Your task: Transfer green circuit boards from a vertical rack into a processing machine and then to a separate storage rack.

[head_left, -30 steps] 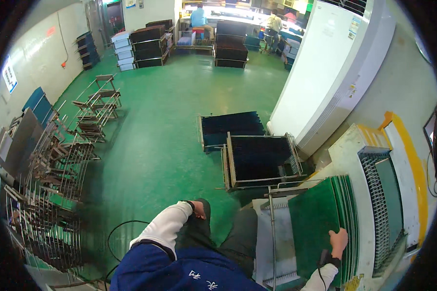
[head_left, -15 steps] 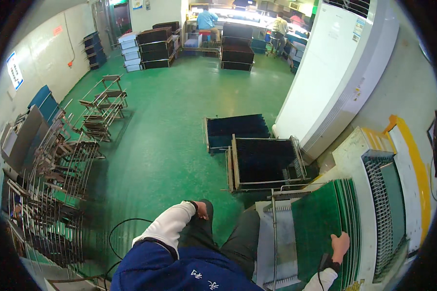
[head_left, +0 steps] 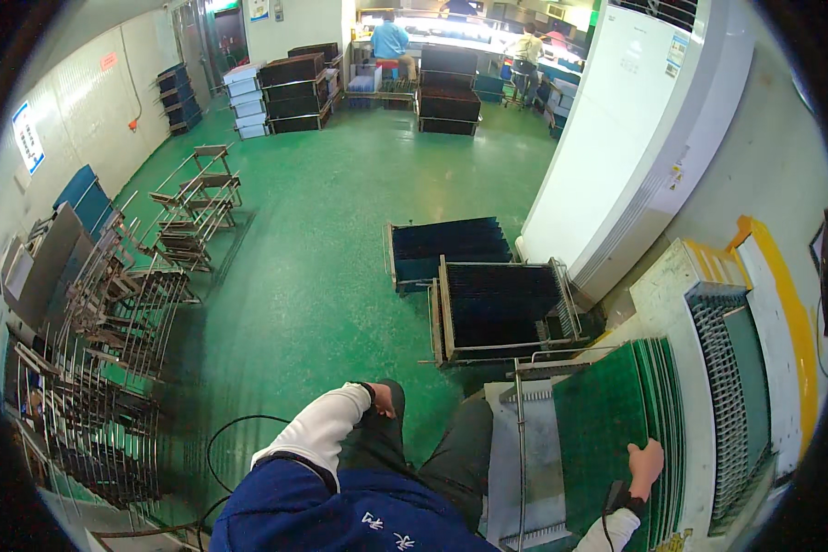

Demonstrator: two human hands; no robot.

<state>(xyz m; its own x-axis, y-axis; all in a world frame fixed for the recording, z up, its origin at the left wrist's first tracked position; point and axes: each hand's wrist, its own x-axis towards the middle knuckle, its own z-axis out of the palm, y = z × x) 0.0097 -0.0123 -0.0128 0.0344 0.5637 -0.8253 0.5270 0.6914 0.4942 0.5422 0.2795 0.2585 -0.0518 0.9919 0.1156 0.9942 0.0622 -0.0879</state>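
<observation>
Several thin green panels [head_left: 601, 414] stand close together in a metal rack [head_left: 521, 442] at my right side, leaning in a row. My right hand [head_left: 646, 465] is closed at the edge of the front panels, thumb on the green face and the other fingers partly hidden by the hand itself. A dark band with a cable [head_left: 624, 500] is around that wrist. My left hand [head_left: 384, 400] rests on my left knee, away from the rack; its fingers are mostly hidden.
Two metal racks of dark panels [head_left: 501, 299] stand on the green floor ahead. Bare metal racks [head_left: 110, 405] crowd the left. A tall white cabinet [head_left: 607, 120] and a slotted conveyor [head_left: 722, 396] are on the right. Two people [head_left: 391, 41] sit at a lit far bench.
</observation>
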